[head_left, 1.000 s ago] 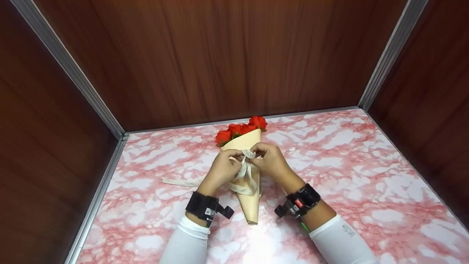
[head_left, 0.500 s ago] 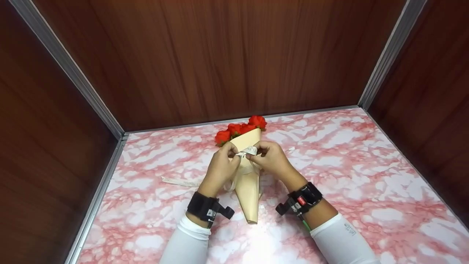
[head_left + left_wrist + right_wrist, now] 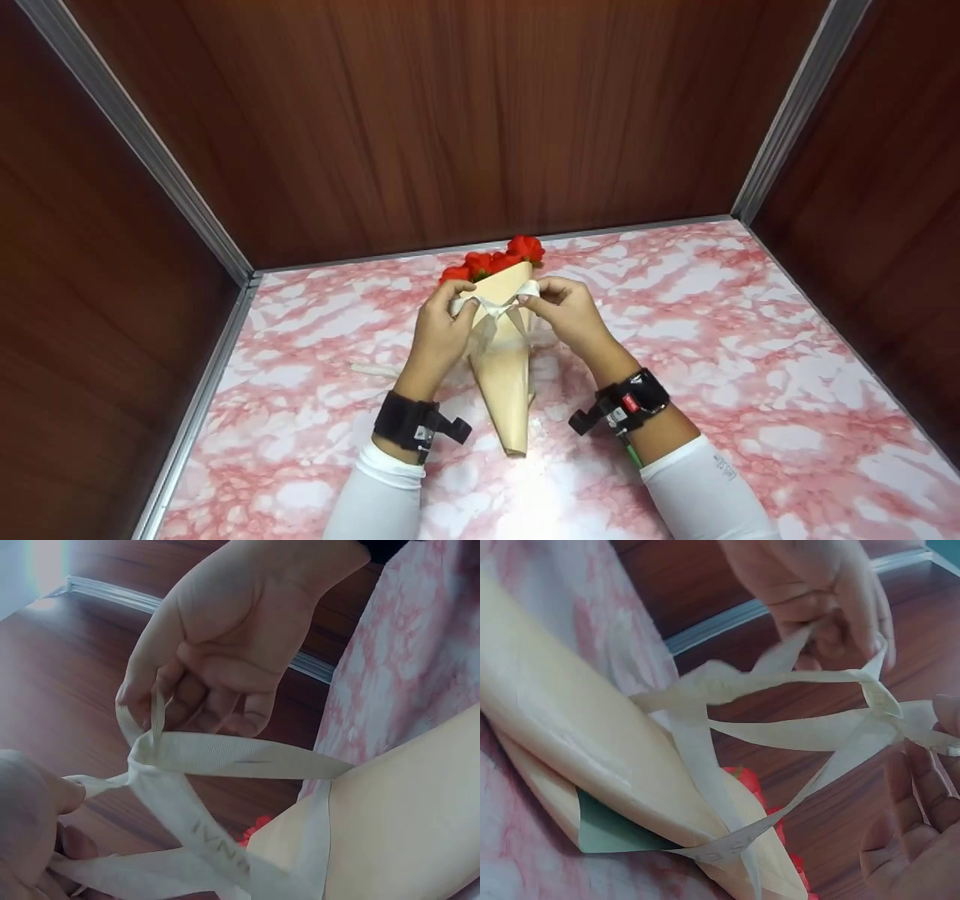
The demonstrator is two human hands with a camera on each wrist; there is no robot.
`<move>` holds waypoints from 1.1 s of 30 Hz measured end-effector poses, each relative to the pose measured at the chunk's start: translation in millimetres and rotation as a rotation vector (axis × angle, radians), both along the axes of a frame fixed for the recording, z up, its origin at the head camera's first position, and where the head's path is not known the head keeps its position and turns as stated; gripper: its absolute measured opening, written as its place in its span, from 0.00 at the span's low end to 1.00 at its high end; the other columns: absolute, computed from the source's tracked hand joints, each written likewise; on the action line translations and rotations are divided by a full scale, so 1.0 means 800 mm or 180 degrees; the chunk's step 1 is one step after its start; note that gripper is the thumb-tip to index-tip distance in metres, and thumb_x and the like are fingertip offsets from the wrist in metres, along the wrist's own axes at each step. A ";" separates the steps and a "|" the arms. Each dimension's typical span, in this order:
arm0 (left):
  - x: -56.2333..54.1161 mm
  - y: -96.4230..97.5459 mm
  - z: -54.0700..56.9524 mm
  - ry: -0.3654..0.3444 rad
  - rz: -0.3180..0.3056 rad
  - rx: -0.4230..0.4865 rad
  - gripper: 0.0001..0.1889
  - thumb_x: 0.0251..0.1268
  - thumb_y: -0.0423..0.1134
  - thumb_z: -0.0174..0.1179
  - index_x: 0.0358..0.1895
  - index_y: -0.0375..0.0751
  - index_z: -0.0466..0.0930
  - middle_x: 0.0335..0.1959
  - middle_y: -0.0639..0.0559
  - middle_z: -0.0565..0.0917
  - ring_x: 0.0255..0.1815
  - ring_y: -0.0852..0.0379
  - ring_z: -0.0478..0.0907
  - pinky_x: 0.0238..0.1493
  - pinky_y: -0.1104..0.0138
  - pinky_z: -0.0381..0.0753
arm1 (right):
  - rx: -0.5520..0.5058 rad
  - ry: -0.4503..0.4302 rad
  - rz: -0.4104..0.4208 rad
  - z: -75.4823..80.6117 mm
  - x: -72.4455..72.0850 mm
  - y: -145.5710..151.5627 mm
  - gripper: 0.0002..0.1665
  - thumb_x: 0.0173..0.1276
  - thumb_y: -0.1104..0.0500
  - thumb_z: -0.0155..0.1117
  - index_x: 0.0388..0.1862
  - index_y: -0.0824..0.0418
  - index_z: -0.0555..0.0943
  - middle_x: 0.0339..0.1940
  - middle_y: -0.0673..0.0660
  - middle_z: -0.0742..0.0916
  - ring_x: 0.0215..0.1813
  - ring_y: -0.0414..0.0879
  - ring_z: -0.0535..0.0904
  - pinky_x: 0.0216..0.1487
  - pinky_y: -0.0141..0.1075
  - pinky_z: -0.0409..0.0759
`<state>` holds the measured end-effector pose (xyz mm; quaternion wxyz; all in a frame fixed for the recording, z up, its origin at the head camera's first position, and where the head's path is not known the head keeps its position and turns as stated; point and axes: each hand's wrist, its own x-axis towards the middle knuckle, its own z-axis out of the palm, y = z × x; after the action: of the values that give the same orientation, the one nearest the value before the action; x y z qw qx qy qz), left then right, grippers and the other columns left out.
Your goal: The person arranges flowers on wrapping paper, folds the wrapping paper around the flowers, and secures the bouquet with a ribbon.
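A cone-shaped bouquet in cream wrapping paper [image 3: 504, 397] lies on the tabletop, its red artificial-looking flowers [image 3: 480, 264] toward the back. Around its middle runs a pale printed ribbon [image 3: 255, 755], crossed in a loose knot raised above the paper. My left hand [image 3: 441, 326] pinches one looped part of the ribbon between thumb and fingers. Opposite it, my right hand [image 3: 571, 316] pinches another loop. In the right wrist view the ribbon [image 3: 795, 733] stretches up from the paper to the knot between both hands. Green lining [image 3: 619, 825] shows inside a paper fold.
A ribbon tail [image 3: 375, 369] trails on the table left of the bouquet. The red-and-white marbled tabletop [image 3: 712, 360] is bordered by dark wood-grain panels [image 3: 480, 127] at the back and both sides, with metal strips along the joints.
Both hands have drawn apart, left hand leftward and right hand rightward, pulling the ribbon loops outward. The knot is raised over the paper, and the ribbon tail on the left has shifted slightly rightward.
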<state>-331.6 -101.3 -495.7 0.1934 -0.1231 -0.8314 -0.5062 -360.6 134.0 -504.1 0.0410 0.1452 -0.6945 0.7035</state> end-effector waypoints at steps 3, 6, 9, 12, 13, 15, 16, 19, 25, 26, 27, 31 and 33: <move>-0.001 -0.010 0.005 -0.0056 0.0132 0.0049 0.08 0.74 0.33 0.72 0.51 0.38 0.92 0.49 0.43 0.93 0.51 0.46 0.88 0.58 0.52 0.86 | -0.0235 -0.0169 -0.0036 0.004 -0.001 0.006 0.08 0.77 0.69 0.71 0.38 0.59 0.91 0.34 0.45 0.95 0.41 0.39 0.90 0.46 0.32 0.86; 0.001 -0.023 0.012 -0.0201 0.0193 -0.0032 0.08 0.69 0.36 0.77 0.49 0.42 0.94 0.50 0.46 0.94 0.53 0.48 0.89 0.60 0.53 0.86 | -0.0491 -0.0357 -0.0069 0.008 -0.003 0.012 0.12 0.80 0.67 0.68 0.37 0.53 0.90 0.35 0.45 0.95 0.42 0.39 0.89 0.48 0.35 0.87; 0.004 -0.037 0.019 -0.0354 0.0184 -0.0239 0.11 0.65 0.39 0.79 0.50 0.44 0.95 0.45 0.46 0.93 0.47 0.50 0.86 0.53 0.56 0.83 | -0.0902 -0.0531 -0.0050 0.012 -0.005 0.020 0.15 0.85 0.65 0.62 0.36 0.53 0.89 0.35 0.49 0.94 0.44 0.42 0.90 0.50 0.37 0.88; 0.005 -0.053 0.024 -0.0394 0.0129 -0.0518 0.11 0.66 0.41 0.79 0.49 0.46 0.97 0.38 0.45 0.88 0.40 0.49 0.80 0.44 0.58 0.76 | -0.1181 -0.0567 -0.0075 0.015 -0.008 0.030 0.20 0.89 0.63 0.56 0.34 0.55 0.88 0.34 0.52 0.94 0.42 0.45 0.91 0.49 0.38 0.88; 0.005 -0.059 0.025 -0.0390 0.0103 -0.0574 0.10 0.66 0.41 0.78 0.48 0.47 0.97 0.37 0.45 0.86 0.39 0.48 0.79 0.43 0.58 0.75 | -0.1211 -0.0553 -0.0099 0.016 -0.009 0.034 0.22 0.90 0.62 0.54 0.34 0.56 0.88 0.34 0.52 0.94 0.42 0.45 0.91 0.49 0.38 0.89; 0.006 -0.069 0.028 -0.0384 0.0053 -0.0638 0.08 0.67 0.41 0.77 0.46 0.48 0.98 0.40 0.47 0.89 0.41 0.48 0.81 0.45 0.58 0.75 | -0.1218 -0.0522 -0.0169 0.017 -0.012 0.041 0.24 0.91 0.61 0.52 0.32 0.57 0.88 0.34 0.53 0.94 0.42 0.46 0.92 0.48 0.39 0.89; 0.007 -0.074 0.029 -0.0398 0.0033 -0.0654 0.07 0.66 0.41 0.76 0.45 0.50 0.98 0.43 0.49 0.90 0.43 0.49 0.81 0.47 0.59 0.76 | -0.1196 -0.0509 -0.0213 0.017 -0.013 0.045 0.25 0.91 0.61 0.51 0.32 0.57 0.88 0.34 0.53 0.95 0.42 0.46 0.92 0.48 0.39 0.89; 0.010 -0.089 0.034 -0.0470 0.0019 -0.0710 0.06 0.64 0.43 0.76 0.42 0.53 0.99 0.47 0.53 0.92 0.46 0.51 0.83 0.51 0.59 0.78 | -0.1058 -0.0517 -0.0397 0.018 -0.017 0.057 0.24 0.90 0.61 0.52 0.34 0.57 0.90 0.33 0.52 0.95 0.41 0.44 0.93 0.46 0.37 0.88; 0.017 -0.112 0.043 -0.0409 0.0174 -0.1058 0.04 0.65 0.46 0.79 0.37 0.53 0.97 0.33 0.54 0.81 0.38 0.53 0.78 0.43 0.58 0.74 | -0.0728 -0.0629 -0.0711 0.018 -0.025 0.080 0.22 0.89 0.61 0.54 0.36 0.56 0.91 0.30 0.48 0.95 0.36 0.44 0.93 0.39 0.33 0.86; 0.017 -0.114 0.044 -0.0389 0.0197 -0.1104 0.04 0.66 0.45 0.79 0.37 0.52 0.97 0.33 0.54 0.81 0.37 0.53 0.77 0.42 0.58 0.74 | -0.0721 -0.0632 -0.0748 0.019 -0.026 0.083 0.22 0.89 0.61 0.53 0.36 0.56 0.91 0.29 0.48 0.95 0.36 0.44 0.93 0.38 0.33 0.85; 0.017 -0.116 0.044 -0.0383 0.0214 -0.1149 0.03 0.67 0.45 0.79 0.38 0.52 0.97 0.33 0.54 0.81 0.37 0.53 0.77 0.42 0.58 0.73 | -0.0719 -0.0635 -0.0796 0.019 -0.026 0.087 0.23 0.89 0.61 0.53 0.35 0.56 0.91 0.28 0.48 0.94 0.35 0.44 0.93 0.37 0.33 0.84; 0.014 -0.119 0.040 -0.0497 0.0297 -0.1333 0.03 0.71 0.42 0.78 0.38 0.50 0.96 0.34 0.53 0.82 0.38 0.52 0.78 0.42 0.58 0.73 | -0.0668 -0.0585 -0.1001 0.021 -0.029 0.101 0.23 0.89 0.60 0.53 0.34 0.56 0.91 0.26 0.46 0.94 0.31 0.40 0.93 0.35 0.32 0.83; 0.012 -0.121 0.038 -0.0618 0.0363 -0.1434 0.04 0.72 0.43 0.78 0.38 0.51 0.95 0.35 0.52 0.84 0.39 0.51 0.78 0.43 0.57 0.74 | -0.0592 -0.0561 -0.1104 0.023 -0.030 0.109 0.23 0.88 0.60 0.54 0.33 0.54 0.91 0.25 0.45 0.94 0.30 0.39 0.92 0.35 0.32 0.83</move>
<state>-322.0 -197.9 -465.4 0.1086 -0.0667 -0.9435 -0.3058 -384.4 221.5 -486.0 0.1138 -0.0429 -0.6421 0.7569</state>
